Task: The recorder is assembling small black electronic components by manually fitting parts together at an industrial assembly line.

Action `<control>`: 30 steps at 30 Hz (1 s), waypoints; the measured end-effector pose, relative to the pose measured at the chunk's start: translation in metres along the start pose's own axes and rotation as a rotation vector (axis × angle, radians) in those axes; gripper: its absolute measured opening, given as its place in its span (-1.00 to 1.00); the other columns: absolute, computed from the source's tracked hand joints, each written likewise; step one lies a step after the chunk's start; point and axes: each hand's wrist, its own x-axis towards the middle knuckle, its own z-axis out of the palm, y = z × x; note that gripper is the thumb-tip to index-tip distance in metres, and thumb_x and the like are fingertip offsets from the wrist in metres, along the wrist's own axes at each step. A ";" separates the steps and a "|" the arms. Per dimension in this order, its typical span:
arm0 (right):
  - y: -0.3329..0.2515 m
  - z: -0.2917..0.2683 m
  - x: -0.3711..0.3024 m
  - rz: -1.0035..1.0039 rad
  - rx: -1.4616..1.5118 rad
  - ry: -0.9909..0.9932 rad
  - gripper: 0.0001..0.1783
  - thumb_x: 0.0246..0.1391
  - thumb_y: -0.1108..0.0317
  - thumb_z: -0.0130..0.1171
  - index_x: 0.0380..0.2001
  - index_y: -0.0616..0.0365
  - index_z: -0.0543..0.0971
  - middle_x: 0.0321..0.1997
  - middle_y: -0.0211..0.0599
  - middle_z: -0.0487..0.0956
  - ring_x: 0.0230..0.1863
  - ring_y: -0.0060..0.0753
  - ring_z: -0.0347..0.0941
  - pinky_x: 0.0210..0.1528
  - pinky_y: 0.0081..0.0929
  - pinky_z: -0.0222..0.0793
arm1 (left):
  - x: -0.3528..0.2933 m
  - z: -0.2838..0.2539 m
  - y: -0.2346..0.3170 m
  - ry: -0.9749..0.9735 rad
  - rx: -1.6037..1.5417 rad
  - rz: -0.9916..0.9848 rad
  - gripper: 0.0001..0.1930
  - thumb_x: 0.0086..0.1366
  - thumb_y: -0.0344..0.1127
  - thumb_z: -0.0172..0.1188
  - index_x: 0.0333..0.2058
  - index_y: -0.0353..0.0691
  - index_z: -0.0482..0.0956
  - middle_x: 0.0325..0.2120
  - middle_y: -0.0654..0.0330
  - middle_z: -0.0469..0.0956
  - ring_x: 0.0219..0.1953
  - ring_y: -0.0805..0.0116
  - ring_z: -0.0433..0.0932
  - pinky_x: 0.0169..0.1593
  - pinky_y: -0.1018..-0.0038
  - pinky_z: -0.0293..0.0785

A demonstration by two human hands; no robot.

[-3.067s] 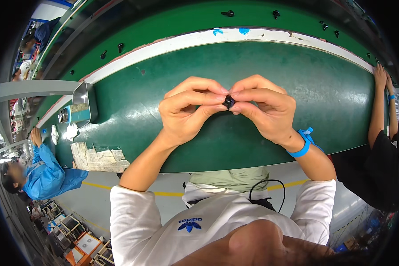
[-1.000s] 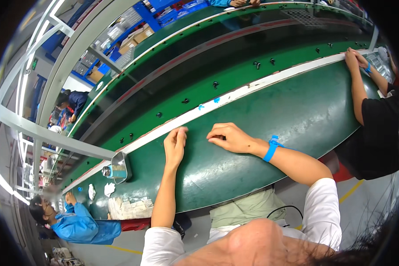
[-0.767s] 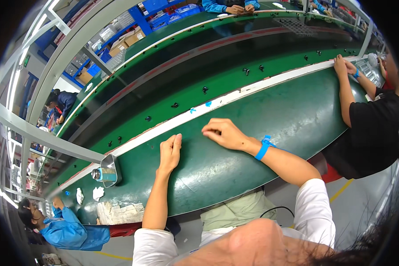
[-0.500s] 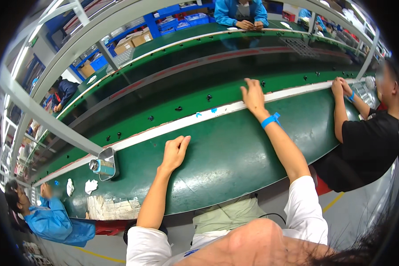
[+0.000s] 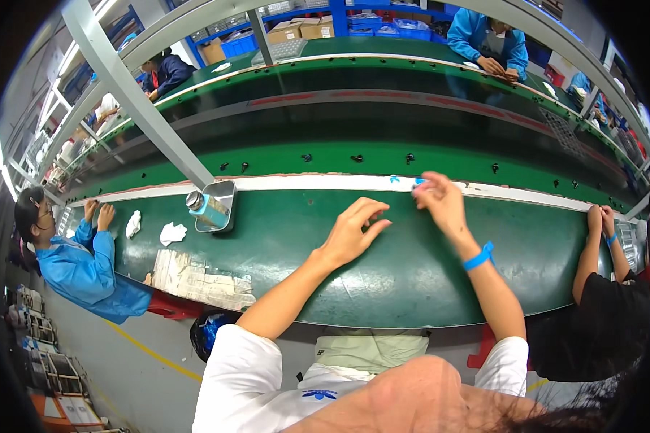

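My right hand [image 5: 444,208], with a blue band [image 5: 479,257] round its wrist, is over the near edge of the green table [image 5: 383,281]. Its fingers are pinched together; what they hold, if anything, is too small to make out. My left hand [image 5: 355,232] is just left of it, above the table, thumb and fingers apart and nothing visible between them. Beyond both hands, small black parts [image 5: 409,158] lie spaced along the green conveyor belt [image 5: 332,154]. A small blue scrap [image 5: 394,179] sits on the white rail [image 5: 303,182] between belt and table.
To the left, a metal bin [image 5: 224,206] with a bottle [image 5: 208,211] stands by a grey post [image 5: 141,94]. White crumpled cloths [image 5: 172,233] and taped cardboard [image 5: 195,278] lie nearby. Co-workers sit at left [image 5: 76,263] and right [image 5: 610,310]; another person [image 5: 489,47] works across the belt.
My right hand has drawn back from over the belt to the table side, its fingers now pinched. My left hand has opened and moved toward it. The view has swung left.
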 end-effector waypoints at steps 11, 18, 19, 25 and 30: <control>-0.027 0.035 -0.066 -0.158 -0.195 -0.083 -0.64 -0.01 0.58 0.30 -0.10 0.40 0.53 -0.32 -0.23 0.58 -0.40 -0.56 0.56 -0.38 -0.68 0.51 | 0.001 0.013 0.014 -0.150 -0.129 0.007 -0.65 0.10 -0.53 0.34 -0.08 -0.26 0.62 -0.26 0.10 0.52 -0.27 0.27 0.55 -0.22 0.45 0.53; -0.027 0.034 -0.064 -0.217 0.056 -0.070 -0.71 0.19 0.50 0.15 -0.02 0.32 0.51 -0.22 -0.30 0.51 -0.25 -0.58 0.48 -0.33 -0.68 0.40 | -0.004 0.014 0.003 -0.060 -0.819 -0.363 -0.74 0.25 -0.59 0.19 -0.07 -0.37 0.58 -0.17 0.12 0.49 -0.24 0.34 0.56 -0.19 0.47 0.56; -0.031 0.030 -0.066 -0.112 0.141 -0.101 -0.69 0.24 0.48 0.09 0.03 0.32 0.47 -0.14 -0.27 0.50 -0.21 -0.53 0.47 -0.33 -0.66 0.40 | -0.004 0.015 0.003 -0.067 -0.827 -0.371 -0.74 0.25 -0.59 0.19 -0.07 -0.37 0.58 -0.17 0.12 0.49 -0.24 0.34 0.56 -0.19 0.47 0.56; -0.027 0.027 -0.067 0.020 0.372 -0.226 -0.61 0.21 0.54 0.10 0.11 0.37 0.43 0.05 -0.15 0.47 -0.16 -0.46 0.49 -0.34 -0.60 0.44 | -0.002 0.015 0.001 -0.011 -1.037 -0.453 -0.74 0.30 -0.56 0.15 -0.03 -0.44 0.53 -0.16 0.10 0.49 -0.25 0.32 0.57 -0.16 0.45 0.57; -0.032 0.026 -0.069 -0.024 0.333 -0.211 -0.60 0.17 0.59 0.12 0.09 0.34 0.45 0.08 -0.11 0.47 -0.09 -0.42 0.49 -0.27 -0.57 0.48 | -0.005 0.016 -0.003 -0.057 -1.039 -0.442 -0.73 0.32 -0.55 0.13 -0.01 -0.43 0.51 -0.19 0.07 0.52 -0.29 0.32 0.58 -0.17 0.44 0.58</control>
